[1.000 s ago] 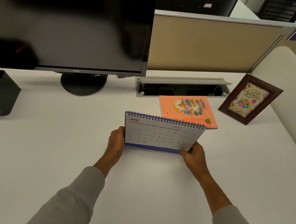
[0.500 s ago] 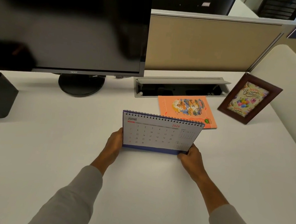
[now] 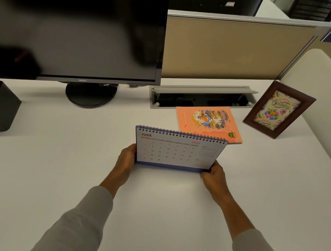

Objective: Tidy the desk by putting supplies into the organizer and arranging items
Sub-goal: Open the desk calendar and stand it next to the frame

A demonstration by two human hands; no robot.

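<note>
In the middle of the white desk (image 3: 49,173), the spiral desk calendar (image 3: 178,151) stands upright, just in front of the orange notebook (image 3: 207,120), and the left hand (image 3: 126,158) and the right hand (image 3: 213,177) grip its lower corners, fingers curled around the edges, fingertips mostly hidden behind it

A matt white surface (image 3: 49,173) carries a wire-bound white paper desk calendar (image 3: 178,150), a glossy dark-brown wooden picture frame (image 3: 308,102) and a matt black plastic organizer (image 3: 4,112).

Calendar (image 3: 178,151) before booklet (image 3: 209,120); frame (image 3: 279,109) right; monitor (image 3: 75,20) left
</note>
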